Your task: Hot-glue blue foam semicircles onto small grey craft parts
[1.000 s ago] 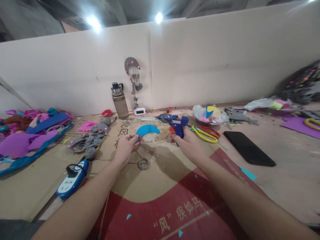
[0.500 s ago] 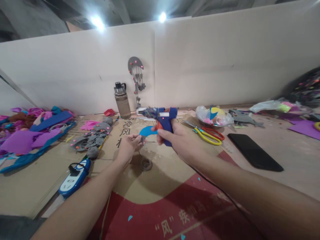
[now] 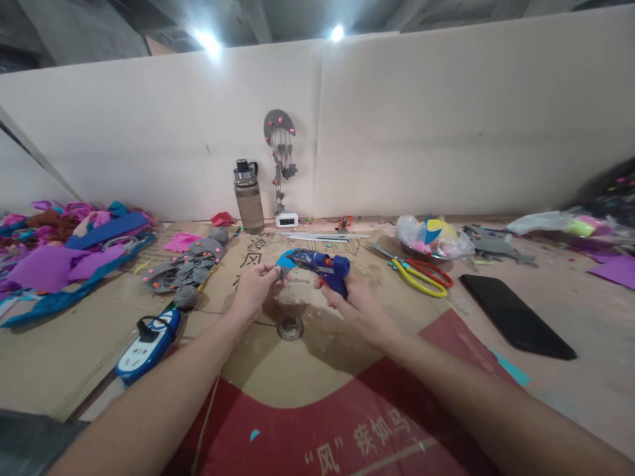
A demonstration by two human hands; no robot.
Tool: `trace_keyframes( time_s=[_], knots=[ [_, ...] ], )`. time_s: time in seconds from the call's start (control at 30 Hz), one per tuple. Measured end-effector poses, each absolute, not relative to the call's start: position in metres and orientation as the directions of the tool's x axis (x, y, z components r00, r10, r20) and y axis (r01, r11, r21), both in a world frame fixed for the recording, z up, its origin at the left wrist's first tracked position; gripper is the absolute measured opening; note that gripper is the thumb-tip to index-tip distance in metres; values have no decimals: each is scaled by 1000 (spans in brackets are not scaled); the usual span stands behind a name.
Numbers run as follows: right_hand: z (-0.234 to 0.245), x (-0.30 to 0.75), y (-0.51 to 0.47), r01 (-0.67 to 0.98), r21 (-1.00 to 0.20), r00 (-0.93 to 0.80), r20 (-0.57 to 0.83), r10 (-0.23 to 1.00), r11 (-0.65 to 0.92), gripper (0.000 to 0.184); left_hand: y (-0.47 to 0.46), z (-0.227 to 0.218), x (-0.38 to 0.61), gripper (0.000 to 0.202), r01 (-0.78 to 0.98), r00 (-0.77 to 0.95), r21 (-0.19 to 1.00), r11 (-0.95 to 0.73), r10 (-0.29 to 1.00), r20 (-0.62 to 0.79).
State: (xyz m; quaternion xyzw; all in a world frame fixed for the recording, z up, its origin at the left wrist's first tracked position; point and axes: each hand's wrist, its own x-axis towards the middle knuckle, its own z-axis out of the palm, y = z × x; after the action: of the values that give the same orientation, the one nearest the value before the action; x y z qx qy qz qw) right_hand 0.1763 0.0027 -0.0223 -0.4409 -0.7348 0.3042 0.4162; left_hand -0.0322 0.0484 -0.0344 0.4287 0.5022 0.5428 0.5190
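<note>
My left hand point(image 3: 255, 287) pinches the end of a blue crescent-shaped foam piece point(image 3: 286, 262), holding it just above the cardboard. My right hand point(image 3: 353, 304) grips a blue hot glue gun point(image 3: 325, 267) by its handle. The gun's nozzle points left and reaches the foam piece right beside my left fingers. Most of the crescent is hidden behind the gun. A small coil of grey cord point(image 3: 290, 326) lies on the cardboard below both hands.
Yellow and red scissors point(image 3: 421, 274), a black phone point(image 3: 516, 316), a bowl of bagged scraps point(image 3: 431, 237), a water bottle point(image 3: 248, 196), a white clock point(image 3: 286, 220), grey felt shapes point(image 3: 183, 268), a blue power strip point(image 3: 147, 336) and heaps of coloured felt point(image 3: 64, 258) ring the cardboard sheet point(image 3: 297, 370).
My right hand picked the glue gun up off the table, raised it, then brought it down and left so its nozzle meets the blue foam piece. My left hand barely moved.
</note>
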Motion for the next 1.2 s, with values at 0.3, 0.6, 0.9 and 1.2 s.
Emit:
trace_keyframes(
  time_s=[0.3,0.6,0.9,1.2],
  knots=[
    [-31,173,7,463,-735,-324,379,867,494,33,47,-31,-30,25,-62,-100,997,41,994,-48],
    [-31,172,6,472,-729,-329,376,866,496,33,47,-32,-29,18,-27,-89,999,44,995,-47],
    [-32,172,6,478,-743,-334,338,880,468,36,49,-41,-32,30,29,-49,999,-16,999,18],
    [-28,170,4,515,-737,-321,307,896,437,33,48,-39,-30,30,52,-68,998,-22,997,26]
  ],
)
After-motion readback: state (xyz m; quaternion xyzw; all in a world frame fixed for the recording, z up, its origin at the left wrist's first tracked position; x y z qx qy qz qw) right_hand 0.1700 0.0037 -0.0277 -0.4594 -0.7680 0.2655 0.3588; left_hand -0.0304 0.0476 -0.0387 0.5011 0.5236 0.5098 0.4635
